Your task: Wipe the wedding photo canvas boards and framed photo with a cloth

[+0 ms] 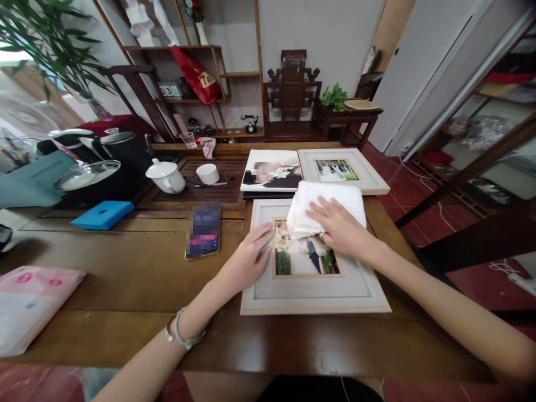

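A light-coloured picture frame (355,287) with a small photo (310,262) in its middle lies on the wooden table. My right hand (337,226) holds a folded white cloth (329,195) against the upper part of this frame. Its fingers stretch over the cloth's top, and the cloth covers part of the photo. My left hand (251,259) rests flat on the frame's left side, fingers extended and holding nothing. Behind are a second framed picture (372,173) and, to its left, a panel with a partly blurred photo (272,169), lying on something dark.
Left of the frame lies a phone (203,230). Beyond it are a white lidded cup (165,176) and a small white bowl (207,173) on a dark tea tray (184,195). A blue block (103,215) and a plastic pack (33,307) lie farther left.
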Demonstrator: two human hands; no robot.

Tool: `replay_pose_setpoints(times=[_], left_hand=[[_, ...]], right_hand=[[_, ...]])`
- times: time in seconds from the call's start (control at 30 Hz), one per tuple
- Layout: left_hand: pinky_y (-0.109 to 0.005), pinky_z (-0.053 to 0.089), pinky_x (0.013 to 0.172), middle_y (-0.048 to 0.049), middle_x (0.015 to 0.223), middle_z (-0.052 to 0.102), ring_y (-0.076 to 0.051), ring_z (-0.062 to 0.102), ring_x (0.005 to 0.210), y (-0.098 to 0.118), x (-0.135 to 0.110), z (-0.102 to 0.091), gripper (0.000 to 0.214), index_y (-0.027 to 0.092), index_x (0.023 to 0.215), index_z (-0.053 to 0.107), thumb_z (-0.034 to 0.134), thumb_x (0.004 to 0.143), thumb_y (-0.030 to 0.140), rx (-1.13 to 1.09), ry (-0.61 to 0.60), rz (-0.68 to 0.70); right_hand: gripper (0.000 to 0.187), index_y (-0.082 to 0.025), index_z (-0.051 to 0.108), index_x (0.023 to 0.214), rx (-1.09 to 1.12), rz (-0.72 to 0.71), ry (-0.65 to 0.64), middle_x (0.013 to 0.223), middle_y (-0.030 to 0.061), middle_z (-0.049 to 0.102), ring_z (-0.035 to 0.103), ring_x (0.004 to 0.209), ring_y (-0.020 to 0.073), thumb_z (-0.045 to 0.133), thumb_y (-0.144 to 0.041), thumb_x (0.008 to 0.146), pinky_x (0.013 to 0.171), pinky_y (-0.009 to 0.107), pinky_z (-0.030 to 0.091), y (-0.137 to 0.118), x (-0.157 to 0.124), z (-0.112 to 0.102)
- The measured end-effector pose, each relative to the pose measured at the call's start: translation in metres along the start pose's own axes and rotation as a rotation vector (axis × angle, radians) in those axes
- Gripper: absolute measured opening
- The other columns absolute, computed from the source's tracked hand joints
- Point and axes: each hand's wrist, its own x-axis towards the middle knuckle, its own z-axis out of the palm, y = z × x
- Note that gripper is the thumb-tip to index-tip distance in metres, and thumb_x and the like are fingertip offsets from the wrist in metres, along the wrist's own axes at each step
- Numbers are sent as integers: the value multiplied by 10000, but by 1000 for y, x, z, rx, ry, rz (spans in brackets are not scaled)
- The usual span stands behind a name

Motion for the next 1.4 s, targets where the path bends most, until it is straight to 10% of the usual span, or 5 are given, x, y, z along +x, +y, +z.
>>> replay_pose_setpoints(times=[0.33,0.87,1.2,1.4], left_hand=[[-492,364,1162,-161,1446,510,-269,430,1388,1,-1,2,404,136,1345,554,424,969,206,12,5,2],[-508,361,1160,-181,1447,504,-287,426,1389,3,1,-2,418,105,1353,551,418,975,224,-5,-16,-17],[-482,350,1176,-175,1425,533,-250,442,1382,2,0,1,426,67,1348,548,345,1008,225,-22,20,-41],[-488,348,1175,-176,1426,531,-254,441,1382,2,0,1,422,65,1326,569,345,1005,224,-31,17,-51]], right_hand=[[779,-195,575,1328,209,-351,-208,1393,70,584,518,1311,255,487,-19,574,1089,403,455,-78,-106,-70],[677,-58,471,1419,-92,88,0,1518,174,419,281,1441,366,502,-36,743,1173,554,237,-3,14,-2],[507,-101,665,1176,72,-337,-48,1204,188,688,572,1187,374,560,-174,685,1069,639,340,-103,-72,-41],[513,-191,689,1145,138,-246,-64,1261,104,679,556,1239,306,542,-120,658,1090,517,375,-91,-77,-51]])
